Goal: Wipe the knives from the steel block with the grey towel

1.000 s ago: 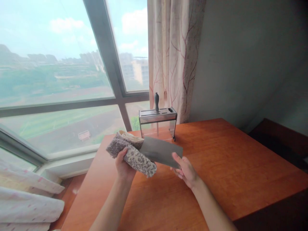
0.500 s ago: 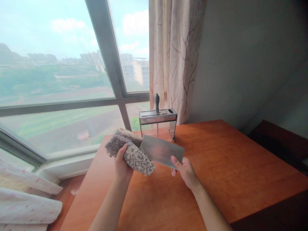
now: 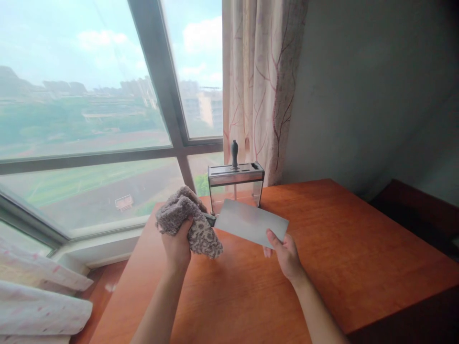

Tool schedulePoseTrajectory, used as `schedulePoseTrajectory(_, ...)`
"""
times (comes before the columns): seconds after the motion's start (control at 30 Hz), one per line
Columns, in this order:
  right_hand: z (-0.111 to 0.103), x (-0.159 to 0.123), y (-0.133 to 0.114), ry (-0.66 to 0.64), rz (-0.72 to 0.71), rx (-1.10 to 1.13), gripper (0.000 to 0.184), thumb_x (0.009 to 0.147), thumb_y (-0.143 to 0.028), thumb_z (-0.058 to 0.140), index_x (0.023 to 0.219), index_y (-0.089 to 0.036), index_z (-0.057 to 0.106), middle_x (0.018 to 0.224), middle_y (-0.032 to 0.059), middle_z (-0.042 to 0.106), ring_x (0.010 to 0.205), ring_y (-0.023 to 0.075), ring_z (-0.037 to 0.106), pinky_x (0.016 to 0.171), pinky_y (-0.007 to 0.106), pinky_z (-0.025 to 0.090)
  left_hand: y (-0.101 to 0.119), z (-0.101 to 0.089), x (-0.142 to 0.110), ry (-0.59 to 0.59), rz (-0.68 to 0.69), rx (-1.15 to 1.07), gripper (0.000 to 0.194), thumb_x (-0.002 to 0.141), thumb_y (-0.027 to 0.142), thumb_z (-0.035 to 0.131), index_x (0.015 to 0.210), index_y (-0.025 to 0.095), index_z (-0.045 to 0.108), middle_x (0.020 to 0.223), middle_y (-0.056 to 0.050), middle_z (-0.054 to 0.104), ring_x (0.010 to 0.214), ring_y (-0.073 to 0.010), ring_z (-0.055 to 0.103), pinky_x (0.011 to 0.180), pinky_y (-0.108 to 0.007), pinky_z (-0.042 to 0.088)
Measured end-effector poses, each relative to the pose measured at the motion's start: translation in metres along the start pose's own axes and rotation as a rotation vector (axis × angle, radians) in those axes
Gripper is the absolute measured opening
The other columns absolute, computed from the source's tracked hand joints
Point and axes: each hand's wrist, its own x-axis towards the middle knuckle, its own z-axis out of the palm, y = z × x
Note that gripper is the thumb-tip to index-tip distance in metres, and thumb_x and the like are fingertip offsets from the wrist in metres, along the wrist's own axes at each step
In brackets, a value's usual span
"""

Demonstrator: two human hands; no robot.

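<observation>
My left hand point(image 3: 176, 243) is closed around a fluffy grey cloth point(image 3: 186, 220), which wraps the handle end of a cleaver. The wide grey blade point(image 3: 251, 222) sticks out to the right of the cloth, held flat above the orange wooden table point(image 3: 322, 258). My right hand point(image 3: 285, 253) pinches the blade's far lower corner between thumb and fingers. The handle is hidden inside the cloth.
A clear knife block point(image 3: 235, 184) with a metal top stands at the table's back edge, one dark handle point(image 3: 234, 153) rising from a slot. Behind it hang a patterned curtain point(image 3: 261, 86) and a large window point(image 3: 89, 110). Pale bedding point(image 3: 39, 301) lies lower left.
The cloth has slid left off the blade toward the handle, baring more of the blade. My right hand and the blade have shifted slightly right.
</observation>
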Motion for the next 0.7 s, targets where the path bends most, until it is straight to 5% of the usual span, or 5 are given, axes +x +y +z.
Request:
schedulePoseTrajectory(0.23, -0.006, 0.006, 0.006, 0.049, -0.021, 0.084, 0.047, 0.09, -0.041, 0.051, 0.049, -0.019, 0.047, 0.044, -0.0021, 0.047, 0.046, 0.0116, 0.046, 0.054, 0.027, 0.034, 0.011, -0.004, 0.004, -0.161, 0.077, 0.3, 0.03, 0.067, 0.03, 0.071, 0.094, 0.016, 0.067, 0.098, -0.005, 0.066, 0.097, -0.0266, 0.06, 0.087, -0.037, 0.047)
schedulePoseTrajectory(0.4, -0.012, 0.009, 0.008, 0.128, -0.021, 0.2, 0.045, 0.087, -0.038, 0.056, 0.048, -0.019, 0.045, 0.04, -0.0037, 0.044, 0.041, 0.0102, 0.043, 0.048, 0.027, 0.03, 0.01, -0.001, 0.0, -0.221, 0.115, 0.235, 0.034, 0.068, 0.029, 0.072, 0.1, 0.019, 0.066, 0.105, -0.003, 0.065, 0.108, -0.0269, 0.056, 0.095, -0.036, 0.043)
schedulePoseTrajectory(0.7, -0.018, 0.005, -0.001, 0.107, 0.003, 0.356, 0.039, 0.086, -0.038, 0.058, 0.054, -0.019, 0.049, 0.038, -0.0048, 0.042, 0.038, 0.0095, 0.04, 0.044, 0.026, 0.029, 0.008, -0.004, 0.001, -0.173, -0.471, -0.243, 0.04, 0.059, 0.035, 0.077, 0.093, 0.017, 0.066, 0.088, -0.004, 0.069, 0.081, -0.0229, 0.065, 0.08, -0.037, 0.053)
